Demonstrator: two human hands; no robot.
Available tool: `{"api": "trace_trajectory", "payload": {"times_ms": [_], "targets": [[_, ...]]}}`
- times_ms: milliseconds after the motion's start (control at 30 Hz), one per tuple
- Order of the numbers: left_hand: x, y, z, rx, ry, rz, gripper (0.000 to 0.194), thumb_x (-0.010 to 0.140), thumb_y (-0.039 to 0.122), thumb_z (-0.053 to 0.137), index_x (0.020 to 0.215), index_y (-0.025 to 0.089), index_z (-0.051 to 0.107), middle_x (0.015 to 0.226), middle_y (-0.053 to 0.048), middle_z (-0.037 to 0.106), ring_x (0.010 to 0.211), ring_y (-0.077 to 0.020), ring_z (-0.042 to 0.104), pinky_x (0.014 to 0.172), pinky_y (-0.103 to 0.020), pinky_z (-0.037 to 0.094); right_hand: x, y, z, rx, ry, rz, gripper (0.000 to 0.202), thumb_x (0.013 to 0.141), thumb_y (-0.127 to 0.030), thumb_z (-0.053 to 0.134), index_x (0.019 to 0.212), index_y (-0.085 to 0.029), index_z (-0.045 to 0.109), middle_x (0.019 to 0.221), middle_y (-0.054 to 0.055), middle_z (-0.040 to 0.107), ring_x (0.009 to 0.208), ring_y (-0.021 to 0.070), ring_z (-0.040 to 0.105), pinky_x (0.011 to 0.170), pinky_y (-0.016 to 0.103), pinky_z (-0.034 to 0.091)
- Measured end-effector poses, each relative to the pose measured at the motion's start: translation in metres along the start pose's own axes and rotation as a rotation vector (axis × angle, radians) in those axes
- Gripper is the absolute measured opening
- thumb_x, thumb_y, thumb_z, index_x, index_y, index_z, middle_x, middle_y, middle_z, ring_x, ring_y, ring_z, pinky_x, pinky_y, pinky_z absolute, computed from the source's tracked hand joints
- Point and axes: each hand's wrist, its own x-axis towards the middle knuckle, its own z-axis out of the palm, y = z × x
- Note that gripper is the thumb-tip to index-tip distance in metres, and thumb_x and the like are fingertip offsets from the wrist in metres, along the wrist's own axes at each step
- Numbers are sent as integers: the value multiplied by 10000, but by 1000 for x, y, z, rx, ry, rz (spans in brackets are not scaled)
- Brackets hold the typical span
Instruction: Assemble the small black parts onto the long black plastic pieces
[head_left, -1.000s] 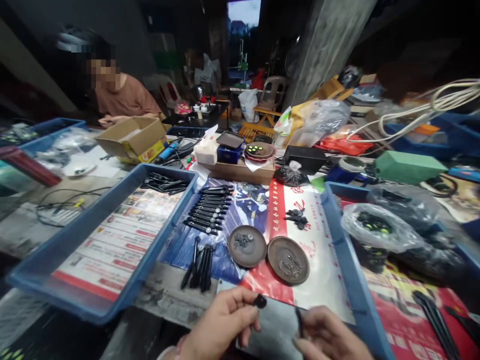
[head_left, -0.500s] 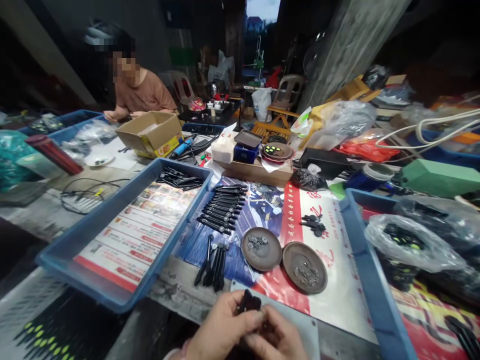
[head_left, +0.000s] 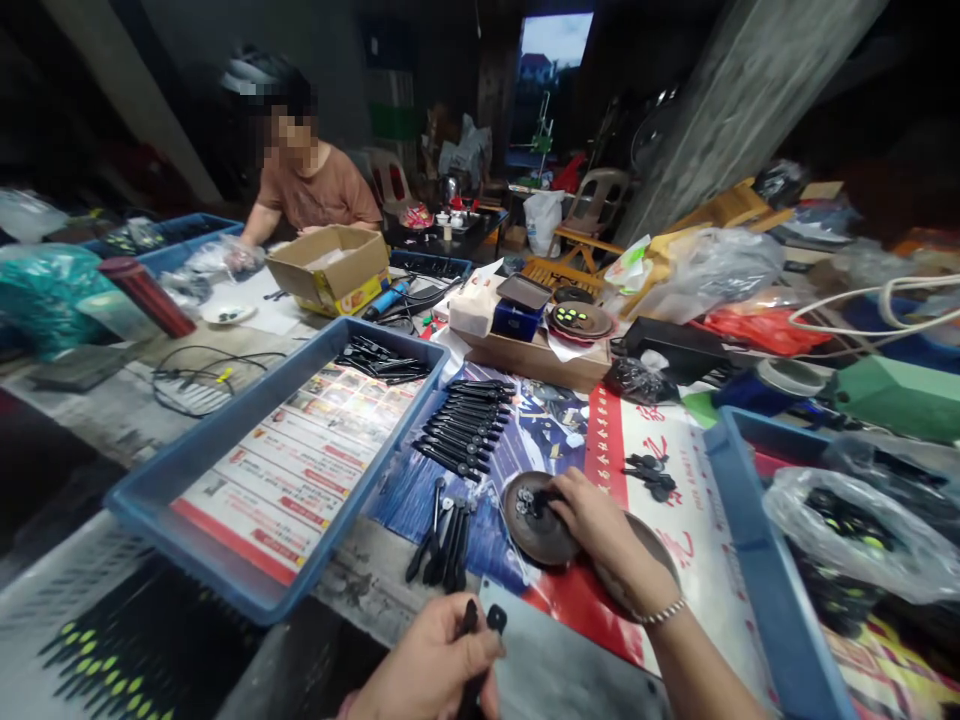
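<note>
My left hand (head_left: 439, 655), at the bottom centre, is closed around a long black plastic piece (head_left: 495, 618) with a rounded end; a second dark part shows between thumb and fingers. Over the left brown dish (head_left: 536, 545) my right hand (head_left: 589, 515) reaches down, its fingertips pressed together among small grey round parts (head_left: 525, 500). What the fingertips pinch, if anything, is hidden. The right forearm partly covers a second brown dish (head_left: 660, 550). Left of the dishes lie several black handle-like pieces (head_left: 450, 545) and a neat row of similar black pieces (head_left: 469, 425).
A blue tray (head_left: 352, 505) with more black pieces stands at left. Another blue bin (head_left: 765, 540) at right holds plastic bags. Small black parts (head_left: 649, 475) lie on the printed sheet. Across the table sits a person (head_left: 315, 190) beside a cardboard box (head_left: 330, 265).
My right hand has left my left hand and moved up and forward to the left brown dish. The left hand keeps hold of the black piece. The view has shifted slightly.
</note>
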Motion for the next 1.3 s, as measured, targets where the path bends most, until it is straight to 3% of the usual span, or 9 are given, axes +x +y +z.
{"api": "trace_trajectory", "payload": {"times_ms": [133, 367, 633, 800, 933, 1033, 1167, 1300], "targets": [[0, 3, 1, -34, 39, -1, 296, 786, 446, 657, 759, 193, 504, 514, 23, 629, 338, -34, 321, 355, -174, 150, -2, 0, 1, -55, -24, 6, 159, 864, -90, 484, 775, -183, 576, 839, 75, 587, 710, 219, 586, 688, 321, 439], [5, 9, 2, -13, 14, -31, 231, 770, 382, 631, 814, 186, 517, 538, 16, 648, 312, -36, 245, 335, -199, 101, -23, 15, -14, -29, 29, 58, 169, 937, -183, 419, 1014, -171, 569, 1012, 112, 644, 960, 254, 616, 857, 351, 456], [12, 1, 0, 20, -68, -13, 300, 803, 460, 633, 834, 186, 516, 588, 4, 683, 295, -27, 239, 315, -200, 109, -26, 0, -3, -75, -20, 152, 65, 854, -146, 529, 847, -172, 588, 892, 117, 636, 862, 287, 623, 763, 362, 421], [14, -2, -6, 68, -70, -16, 328, 808, 494, 630, 802, 203, 480, 598, 5, 697, 287, -22, 223, 318, -209, 89, -22, -12, -2, -4, 8, 180, 118, 771, -77, 559, 755, -194, 559, 758, 72, 621, 739, 257, 606, 668, 326, 375], [14, -3, -8, 94, -67, -21, 347, 790, 508, 647, 782, 216, 461, 566, 23, 680, 289, -22, 236, 334, -204, 100, -32, -21, -3, 163, 56, 156, 171, 789, -97, 514, 894, -185, 616, 763, 60, 647, 735, 243, 616, 682, 324, 401], [13, 0, -5, 88, -65, -23, 334, 781, 494, 646, 778, 215, 464, 562, 19, 680, 293, -25, 242, 333, -203, 106, -51, -32, -2, 344, 69, 129, 247, 885, -268, 487, 1064, -182, 634, 861, 76, 690, 758, 234, 634, 690, 322, 453], [8, 4, 2, 86, -53, -39, 210, 808, 371, 612, 813, 205, 484, 569, 17, 687, 317, -42, 278, 328, -198, 110, -82, -49, 3, 750, -23, 198, 348, 896, -500, 561, 912, -172, 676, 689, 28, 647, 580, 167, 564, 567, 275, 433], [4, 8, 7, 114, -66, -51, 133, 807, 292, 598, 836, 196, 510, 571, 29, 682, 339, -49, 301, 343, -193, 155, -101, -60, 7, 1110, -80, 307, 357, 825, -514, 705, 778, -161, 677, 599, -15, 571, 563, 121, 489, 573, 246, 393]]}}
